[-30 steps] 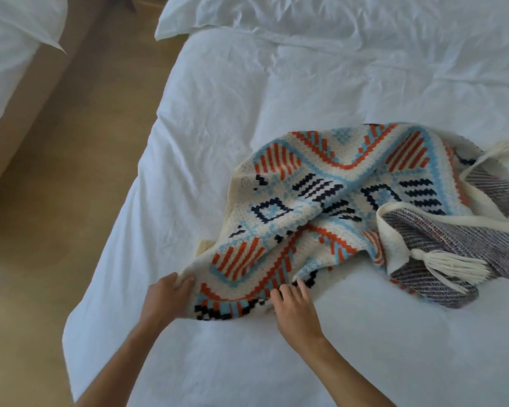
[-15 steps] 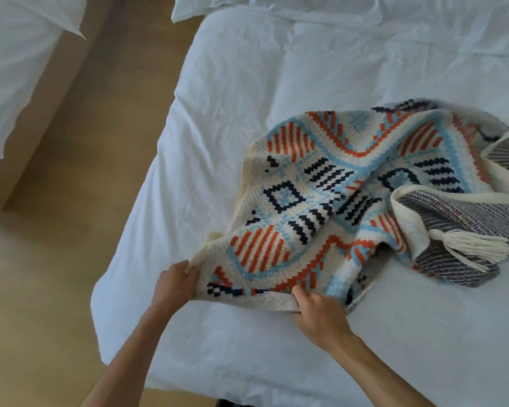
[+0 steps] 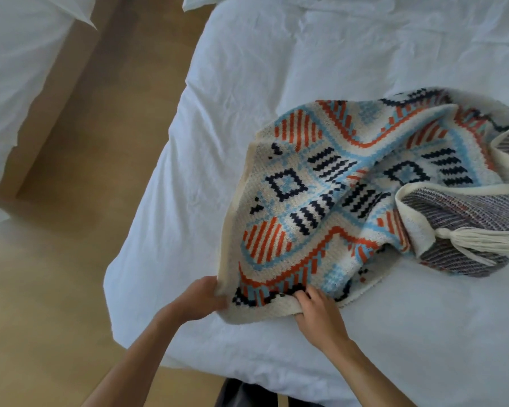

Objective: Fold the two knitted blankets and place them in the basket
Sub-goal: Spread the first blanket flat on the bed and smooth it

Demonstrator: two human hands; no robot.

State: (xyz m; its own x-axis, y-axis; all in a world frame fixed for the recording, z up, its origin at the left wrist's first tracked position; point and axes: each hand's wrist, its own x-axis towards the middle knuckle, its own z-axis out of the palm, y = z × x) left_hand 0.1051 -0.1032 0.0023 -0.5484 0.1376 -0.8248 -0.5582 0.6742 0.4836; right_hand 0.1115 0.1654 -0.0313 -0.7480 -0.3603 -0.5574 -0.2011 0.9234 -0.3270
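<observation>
Both hands (image 3: 202,298) (image 3: 318,314) pinch patterned blanket's (image 3: 329,183) near edge.

A bedroom: two beds in white sheets, bed (image 3: 276,83) and second bed (image 3: 18,69), with wooden floor (image 3: 86,171) between.

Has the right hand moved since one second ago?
Yes. The right hand has drawn back toward the person, farther from the tassel of the grey blanket, and now grips the hem of the patterned blanket.

Bare left grip (image 3: 200,298), bare right grip (image 3: 318,312), bare forearms (image 3: 135,356)
</observation>
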